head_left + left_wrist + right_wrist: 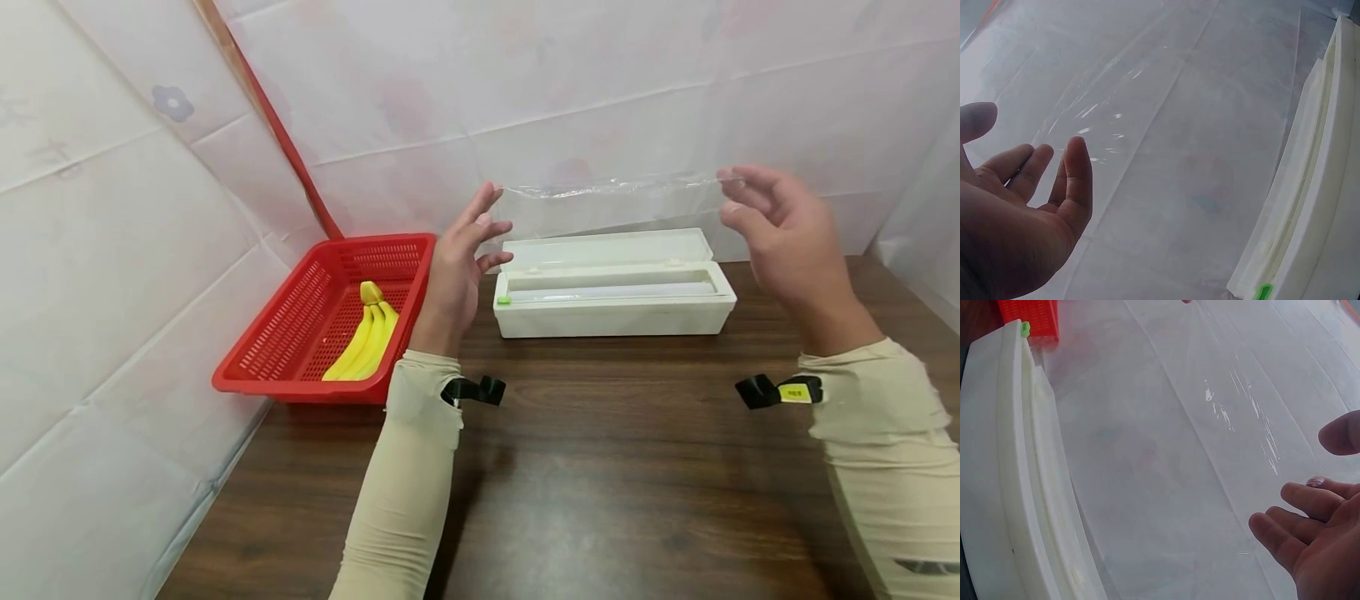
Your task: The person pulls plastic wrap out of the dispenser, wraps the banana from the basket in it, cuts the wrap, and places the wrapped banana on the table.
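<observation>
A thin clear sheet of plastic wrap (600, 190) is stretched between my two raised hands, its top edge creased and shiny. It meets my left hand (457, 275) at the index fingertip, while the other fingers are spread. On the right hand (791, 237), the wrap lies over the tip of the index finger (1315, 482), with the thumb apart from it. Behind and below the sheet stands a white plastic wrap dispenser box (611, 321), its lid (607, 247) raised and a pale roll (611, 292) inside. A small green slider (504, 301) sits at the box's left end.
To the left stands a red perforated basket (262, 385) with a bunch of yellow bananas (367, 337) in it. Dark wood-grain table (600, 467) lies under the forearms. Pale sheeting (450, 67) hangs behind and to the sides.
</observation>
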Demonstrator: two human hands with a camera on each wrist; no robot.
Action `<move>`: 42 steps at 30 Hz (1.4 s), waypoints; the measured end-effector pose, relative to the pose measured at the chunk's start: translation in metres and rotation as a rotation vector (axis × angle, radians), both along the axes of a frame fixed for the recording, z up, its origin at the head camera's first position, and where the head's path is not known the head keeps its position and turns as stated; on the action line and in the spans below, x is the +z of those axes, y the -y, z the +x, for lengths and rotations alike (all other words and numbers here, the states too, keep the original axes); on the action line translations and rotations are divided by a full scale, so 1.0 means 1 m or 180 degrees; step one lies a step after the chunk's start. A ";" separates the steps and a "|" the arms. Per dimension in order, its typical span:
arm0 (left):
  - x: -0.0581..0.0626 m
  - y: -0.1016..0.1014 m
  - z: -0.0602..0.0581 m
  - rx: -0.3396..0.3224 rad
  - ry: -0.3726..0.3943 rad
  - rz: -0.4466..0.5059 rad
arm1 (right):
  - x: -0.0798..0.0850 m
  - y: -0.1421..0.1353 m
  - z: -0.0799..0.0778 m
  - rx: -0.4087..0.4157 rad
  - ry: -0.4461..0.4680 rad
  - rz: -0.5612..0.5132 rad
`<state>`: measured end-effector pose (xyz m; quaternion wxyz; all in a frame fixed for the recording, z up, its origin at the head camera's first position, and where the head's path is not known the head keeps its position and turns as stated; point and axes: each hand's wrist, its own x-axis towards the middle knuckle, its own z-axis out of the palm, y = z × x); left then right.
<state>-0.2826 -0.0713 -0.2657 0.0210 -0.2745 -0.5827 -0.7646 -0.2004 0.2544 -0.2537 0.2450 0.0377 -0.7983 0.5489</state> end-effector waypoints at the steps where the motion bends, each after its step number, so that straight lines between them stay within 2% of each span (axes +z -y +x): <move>1: 0.001 0.000 0.000 0.0005 -0.0005 -0.0002 | 0.000 0.000 0.000 0.0002 -0.0002 -0.0004; 18: 0.005 0.001 0.001 0.0033 -0.0186 0.0086 | 0.009 0.001 0.000 0.0041 -0.0086 -0.0183; 31: 0.010 0.003 0.002 0.0085 -0.0317 0.0016 | 0.014 0.004 0.001 0.0072 -0.0062 -0.0299; 42: 0.018 0.002 0.004 0.0055 -0.0363 0.0051 | 0.020 0.005 0.002 -0.0118 -0.0111 -0.0160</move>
